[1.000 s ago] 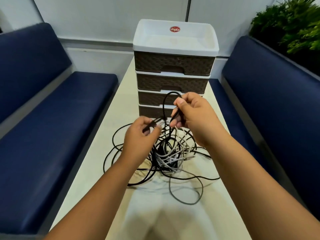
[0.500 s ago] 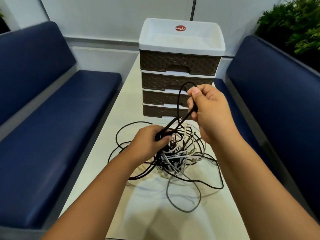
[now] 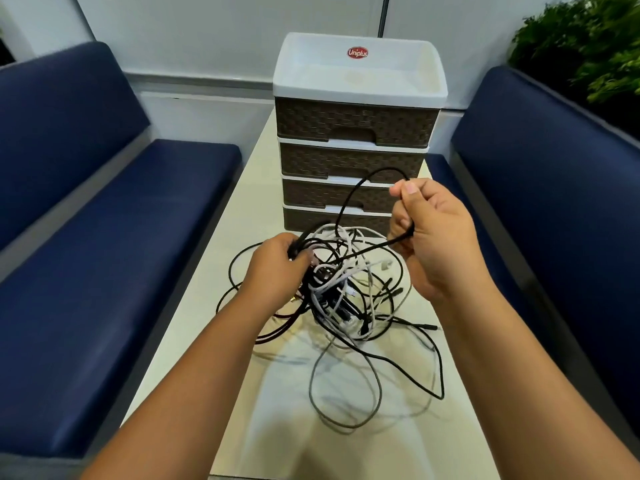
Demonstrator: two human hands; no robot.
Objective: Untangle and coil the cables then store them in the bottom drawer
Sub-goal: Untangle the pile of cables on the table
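Tangle of cables [image 3: 349, 289] lies mid-counter [image 3: 242, 216], pinned at nine o'clock by gripping left hand [image 3: 280, 268] fingers so right hand [image 3: 433, 233], pinching black cable [image 3: 353, 199], can draw it free toward one o'clock.

Office-style seating booth, blue benches [image 3: 114, 216], narrow table [image 3: 221, 258], white walls [image 3: 214, 32]
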